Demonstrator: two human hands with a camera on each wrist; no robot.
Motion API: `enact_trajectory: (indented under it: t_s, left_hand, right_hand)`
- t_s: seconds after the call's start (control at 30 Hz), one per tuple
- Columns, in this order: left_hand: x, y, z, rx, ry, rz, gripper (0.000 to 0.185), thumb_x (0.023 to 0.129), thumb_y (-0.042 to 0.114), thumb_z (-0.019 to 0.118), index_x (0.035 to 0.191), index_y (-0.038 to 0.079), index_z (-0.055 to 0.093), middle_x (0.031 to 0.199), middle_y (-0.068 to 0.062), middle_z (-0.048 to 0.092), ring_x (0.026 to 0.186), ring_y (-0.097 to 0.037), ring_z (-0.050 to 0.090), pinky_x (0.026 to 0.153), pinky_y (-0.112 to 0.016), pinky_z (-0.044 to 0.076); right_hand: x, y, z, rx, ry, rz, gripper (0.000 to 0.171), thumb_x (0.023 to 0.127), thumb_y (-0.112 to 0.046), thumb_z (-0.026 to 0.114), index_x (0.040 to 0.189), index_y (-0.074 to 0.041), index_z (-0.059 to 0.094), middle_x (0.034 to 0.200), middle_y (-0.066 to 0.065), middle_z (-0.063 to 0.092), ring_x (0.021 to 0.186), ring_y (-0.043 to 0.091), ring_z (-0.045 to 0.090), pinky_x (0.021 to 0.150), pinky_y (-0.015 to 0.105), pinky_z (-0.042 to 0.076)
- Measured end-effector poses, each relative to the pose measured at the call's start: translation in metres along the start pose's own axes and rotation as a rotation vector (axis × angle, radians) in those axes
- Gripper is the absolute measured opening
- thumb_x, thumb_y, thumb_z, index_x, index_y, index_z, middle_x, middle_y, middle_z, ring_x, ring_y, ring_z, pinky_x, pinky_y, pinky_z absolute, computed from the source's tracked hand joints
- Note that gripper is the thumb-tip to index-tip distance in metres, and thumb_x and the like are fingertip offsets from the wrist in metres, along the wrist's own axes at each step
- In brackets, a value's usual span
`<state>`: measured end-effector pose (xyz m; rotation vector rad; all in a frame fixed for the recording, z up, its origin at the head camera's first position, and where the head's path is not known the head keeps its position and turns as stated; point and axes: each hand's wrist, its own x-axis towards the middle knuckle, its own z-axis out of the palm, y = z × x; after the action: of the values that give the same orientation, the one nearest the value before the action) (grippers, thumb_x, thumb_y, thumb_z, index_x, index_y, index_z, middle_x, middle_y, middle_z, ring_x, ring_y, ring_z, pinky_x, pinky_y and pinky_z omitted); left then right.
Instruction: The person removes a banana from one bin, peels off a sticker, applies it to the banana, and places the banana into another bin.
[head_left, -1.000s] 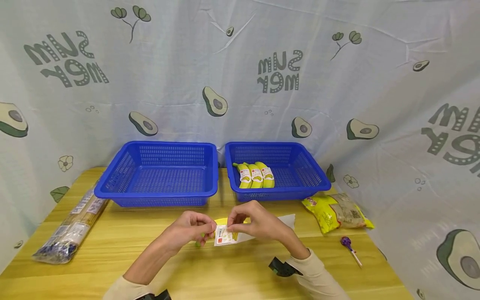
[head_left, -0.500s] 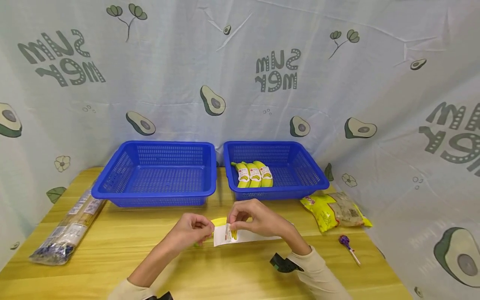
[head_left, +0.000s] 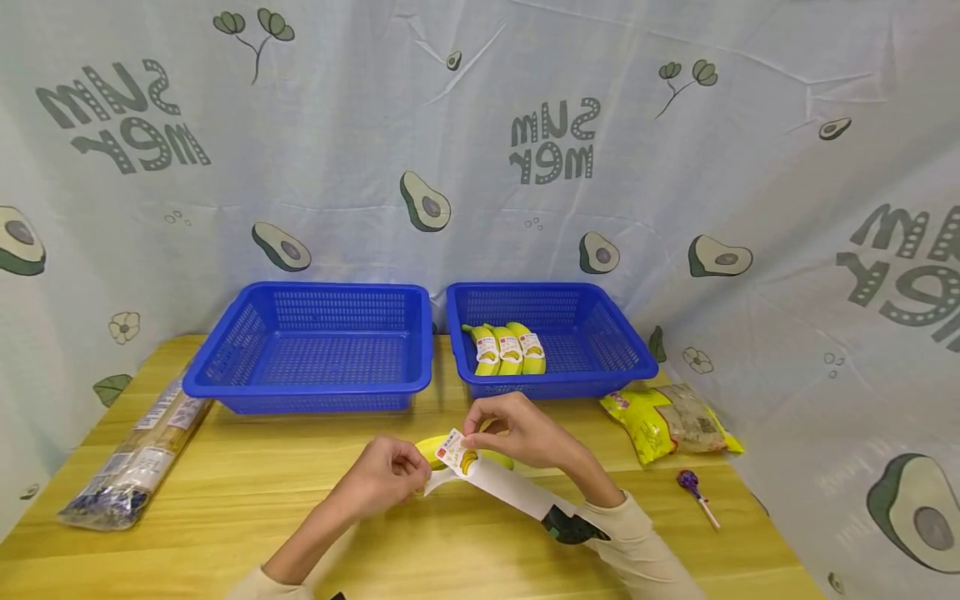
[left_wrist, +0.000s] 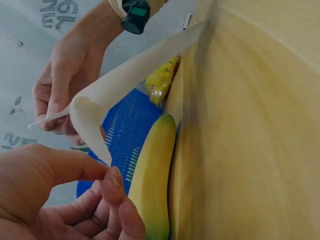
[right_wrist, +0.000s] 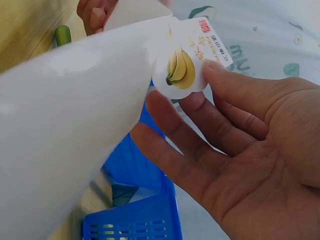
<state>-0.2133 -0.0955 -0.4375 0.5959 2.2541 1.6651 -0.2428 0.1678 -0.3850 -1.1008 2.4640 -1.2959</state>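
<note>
My right hand [head_left: 517, 429] pinches the edge of a banana-print sticker [right_wrist: 182, 60], most of which stands free of its white backing strip [head_left: 506, 485]. The strip bends back under the sticker and trails toward the right sleeve. With thumb and fingertip, my left hand [head_left: 384, 473] pinches the strip's left end; the left wrist view shows this grip close up. Behind both hands a yellow banana [left_wrist: 154, 175] with greenish tips lies on the table, partly covered by sticker and strip in the head view.
Three labelled bananas [head_left: 510, 350] lie in the right blue basket [head_left: 600, 385]. Left of it stands another blue basket [head_left: 307, 390]. A long clear-wrapped pack [head_left: 142, 458] lies at the left, a yellow bag [head_left: 671, 421] and a purple lollipop [head_left: 697, 498] at the right. A printed curtain [head_left: 360, 150] hangs behind.
The sticker has come away from the strip, lifted and turned by the right hand. The strip has folded back and slants down to the right. The left hand has dropped slightly.
</note>
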Motion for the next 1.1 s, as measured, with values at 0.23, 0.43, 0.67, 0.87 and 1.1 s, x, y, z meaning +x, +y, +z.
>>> enact_trajectory:
  t_s: [0.23,0.43,0.67,0.87,1.1]
  left_hand:
    - [-0.005,-0.006,0.005,0.116,0.003,-0.006,0.007,0.092,0.0,0.072,0.085,0.002,0.075,0.072,-0.001,0.066,0.059,-0.01,0.059,0.052,-0.021,0.048]
    - [-0.012,-0.012,0.012,0.329,0.063,0.034,0.016,0.087,-0.004,0.075,0.076,0.008,0.073,0.069,0.006,0.063,0.062,-0.007,0.055,0.055,-0.021,0.047]
    - [-0.016,-0.003,0.016,0.517,0.155,-0.001,0.02,0.086,0.005,0.086,0.074,0.016,0.075,0.071,0.009,0.062,0.069,-0.009,0.054,0.058,-0.026,0.046]
    - [-0.008,0.008,0.006,0.399,0.125,0.058,0.009,0.09,0.014,0.086,0.092,0.008,0.08,0.08,0.007,0.068,0.062,-0.007,0.055,0.055,-0.024,0.046]
    - [0.011,0.022,-0.002,0.13,0.167,0.073,0.012,0.098,0.015,0.081,0.1,0.003,0.08,0.09,-0.004,0.076,0.063,-0.02,0.067,0.048,-0.023,0.044]
  right_hand:
    - [0.001,0.002,0.0,0.027,0.011,-0.013,0.005,0.099,-0.003,0.078,0.097,-0.002,0.073,0.094,0.005,0.074,0.085,0.005,0.066,0.086,0.034,0.065]
    - [0.004,0.006,0.0,0.039,0.016,-0.009,0.005,0.099,-0.004,0.078,0.097,-0.002,0.074,0.094,0.006,0.075,0.084,0.005,0.066,0.085,0.038,0.065]
    - [0.006,0.013,0.001,0.045,-0.001,0.016,0.004,0.099,-0.003,0.077,0.096,-0.002,0.075,0.094,0.007,0.076,0.083,0.006,0.065,0.083,0.033,0.065]
    - [0.011,0.021,0.004,0.024,0.008,0.027,0.006,0.1,-0.006,0.077,0.096,-0.001,0.077,0.092,0.005,0.077,0.079,0.005,0.063,0.077,0.027,0.062]
    - [0.017,0.025,0.005,0.018,0.025,0.05,0.005,0.1,-0.005,0.077,0.098,0.0,0.077,0.091,0.006,0.075,0.079,0.012,0.063,0.074,0.022,0.058]
